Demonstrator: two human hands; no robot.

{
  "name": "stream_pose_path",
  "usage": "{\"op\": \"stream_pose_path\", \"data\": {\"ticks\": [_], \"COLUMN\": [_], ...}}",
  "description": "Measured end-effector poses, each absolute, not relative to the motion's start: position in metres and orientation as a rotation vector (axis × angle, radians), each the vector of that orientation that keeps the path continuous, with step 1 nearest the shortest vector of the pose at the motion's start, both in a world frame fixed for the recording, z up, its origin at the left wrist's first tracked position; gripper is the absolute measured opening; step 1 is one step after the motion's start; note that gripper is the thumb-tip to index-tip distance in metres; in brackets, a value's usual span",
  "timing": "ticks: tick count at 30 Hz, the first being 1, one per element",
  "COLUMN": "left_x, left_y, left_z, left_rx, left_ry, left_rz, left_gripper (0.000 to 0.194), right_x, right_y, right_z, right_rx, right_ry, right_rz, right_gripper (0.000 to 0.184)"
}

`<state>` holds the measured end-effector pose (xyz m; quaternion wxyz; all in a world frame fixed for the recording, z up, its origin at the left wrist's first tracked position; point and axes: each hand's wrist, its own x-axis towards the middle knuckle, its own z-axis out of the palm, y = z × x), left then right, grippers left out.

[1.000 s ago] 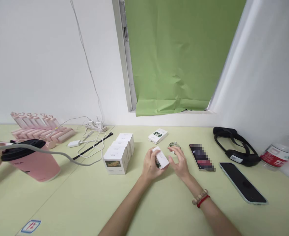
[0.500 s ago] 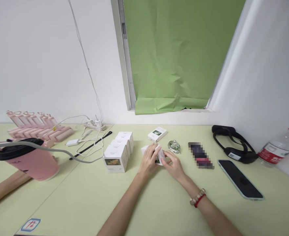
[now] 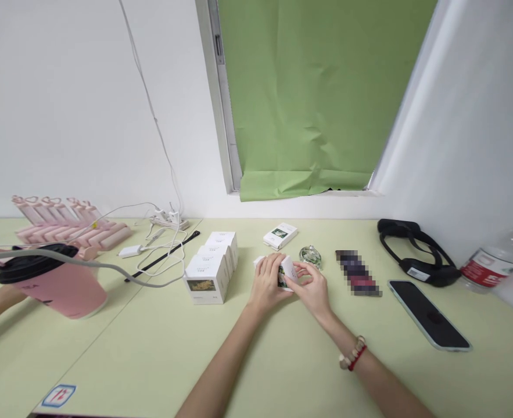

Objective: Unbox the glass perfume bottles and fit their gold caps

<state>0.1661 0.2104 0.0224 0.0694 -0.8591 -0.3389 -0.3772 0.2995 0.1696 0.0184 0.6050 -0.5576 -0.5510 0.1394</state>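
Small white box (image 3: 288,270) held between left hand (image 3: 266,285) and right hand (image 3: 314,290)

Head view: The left hand is wrapped over the box from its left; the right hand pinches its right side between thumb and fingers. The box is midway across the tabletop (image 3: 273,366), nearer the far edge than the near one; whether it rests on the surface cannot be told. A row of white boxes (image 3: 205,267) stands apart, toward the left edge. A flat box (image 3: 280,235) lies near the far edge, a round glass item (image 3: 310,256) just beyond the right hand. A black headset (image 3: 428,273) and a bottle (image 3: 489,268) occupy the far right corner
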Motion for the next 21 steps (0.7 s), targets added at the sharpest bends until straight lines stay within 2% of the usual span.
{"op": "stream_pose_path", "data": {"ticks": [6,15,21], "left_x": [0.173,0.177,0.178], "left_y": [0.206,0.205,0.208], "left_z": [0.017,0.011,0.007], "left_rx": [-2.521,-2.492,-2.397], "left_ry": [-1.062,-1.013,-0.981], "left_rz": [-1.161,-1.068,-1.107], "left_gripper": [0.063,0.063,0.055], "right_x": [0.305,0.31,0.309], "right_y": [0.173,0.178,0.176], "right_z": [0.02,0.018,0.014], "right_rx": [-1.337,-1.38,-1.371], "right_ry": [-1.269,-1.231,-1.394], "right_rz": [0.361,0.488,0.389], "right_gripper": [0.029,0.037,0.032]}}
